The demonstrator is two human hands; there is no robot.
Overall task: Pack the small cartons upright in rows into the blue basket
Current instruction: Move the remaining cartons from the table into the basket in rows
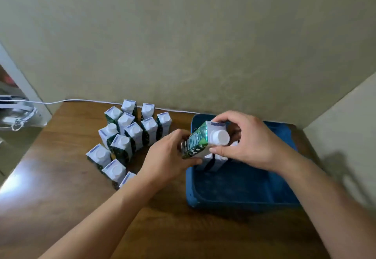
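A small green-and-white carton [200, 141] with a white screw cap is tilted over the left rim of the blue basket [240, 199]. My left hand [169, 157] grips its bottom end and my right hand [247, 143] holds its capped top. Under my hands, a few cartons [213, 162] stand upright in the far part of the basket, partly hidden. Several more cartons [130, 136] stand in a cluster on the wooden table [61, 187] to the left of the basket.
A white cable [81, 101] runs along the wall at the table's back edge. White objects with a cord [18, 114] sit off the table's left corner. A beige wall closes in on the right beside the basket.
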